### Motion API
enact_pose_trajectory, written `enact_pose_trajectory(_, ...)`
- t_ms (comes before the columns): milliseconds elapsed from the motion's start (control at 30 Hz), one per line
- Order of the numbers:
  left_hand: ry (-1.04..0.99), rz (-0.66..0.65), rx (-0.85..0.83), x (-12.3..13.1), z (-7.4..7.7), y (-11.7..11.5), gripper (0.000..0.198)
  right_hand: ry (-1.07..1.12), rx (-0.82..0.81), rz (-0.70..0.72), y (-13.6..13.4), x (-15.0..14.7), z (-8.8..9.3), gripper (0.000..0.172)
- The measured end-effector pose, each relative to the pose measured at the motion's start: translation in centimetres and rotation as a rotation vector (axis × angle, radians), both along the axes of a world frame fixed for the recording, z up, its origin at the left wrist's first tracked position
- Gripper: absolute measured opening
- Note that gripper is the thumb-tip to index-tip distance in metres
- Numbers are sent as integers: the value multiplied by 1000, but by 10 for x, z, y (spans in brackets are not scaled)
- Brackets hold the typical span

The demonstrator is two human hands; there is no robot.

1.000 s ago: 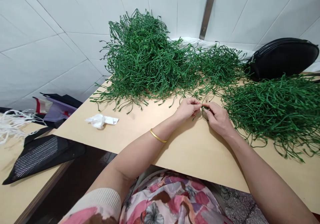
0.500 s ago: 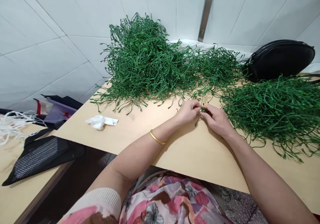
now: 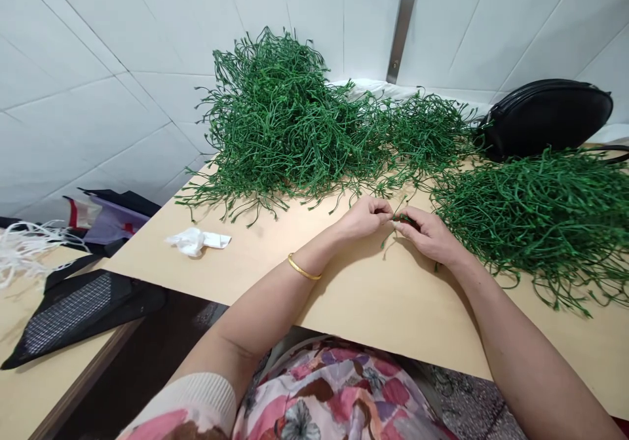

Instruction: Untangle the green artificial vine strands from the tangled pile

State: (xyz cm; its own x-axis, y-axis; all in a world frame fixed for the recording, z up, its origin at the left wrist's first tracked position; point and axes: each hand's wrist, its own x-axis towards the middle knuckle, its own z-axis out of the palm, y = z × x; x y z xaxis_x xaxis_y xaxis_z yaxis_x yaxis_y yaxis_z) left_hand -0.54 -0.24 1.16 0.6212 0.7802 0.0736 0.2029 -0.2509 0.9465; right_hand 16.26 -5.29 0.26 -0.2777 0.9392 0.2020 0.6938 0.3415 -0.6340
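Note:
My left hand (image 3: 367,217), with a gold bangle on its wrist, is closed in a pinch over the table. Close beside it my right hand (image 3: 426,233) pinches too, the fingertips of both nearly touching. Between them they hold a thin green cord (image 3: 382,244); short ends of it stick out below and above the fingers, and its middle is hidden. A large tangled heap of green cords (image 3: 280,119) with small knobbed ends lies behind my left hand. To the right of my right hand spreads a second pile of green cords (image 3: 535,217).
A black bag (image 3: 550,116) stands at the back right against the tiled wall (image 3: 167,21). Crumpled white plastic (image 3: 194,241) lies on the table (image 3: 275,273) at left. Beyond the table's left edge are a black mesh pouch (image 3: 73,312) and white cords (image 3: 29,250).
Both hands stay in nearly the same place, still pinching. The cord ends show a little more around the fingers. The whole view has shifted slightly.

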Motion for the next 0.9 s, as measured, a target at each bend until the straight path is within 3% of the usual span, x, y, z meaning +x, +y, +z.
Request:
enact_pose_trajectory(233,37,-33,1,0,-5,1,10,-65,15,-162,-4,-9,0,24)
enact_pose_trajectory(367,47,-38,13,1,-6,2,9,-145,121,-115,-2,-8,-4,16)
enact_pose_trajectory(433,25,-64,-67,-2,-3,3,7,-125,135,-50,-2,-6,-3,17)
enact_pose_trajectory(533,-42,-150,-293,-7,3,5,6,52,53,59,-5,-3,5,17)
enact_pose_trajectory(733,-292,-306,-643,-8,11,-3,14,555,-307,148,-16,2,20,27)
enact_pose_trajectory(833,-471,-298,-753,-4,9,-5,16,830,-339,225,-18,1,21,33)
enact_pose_trajectory(900,-585,-226,-786,-2,5,-3,19,942,-308,174,-16,-1,21,34)
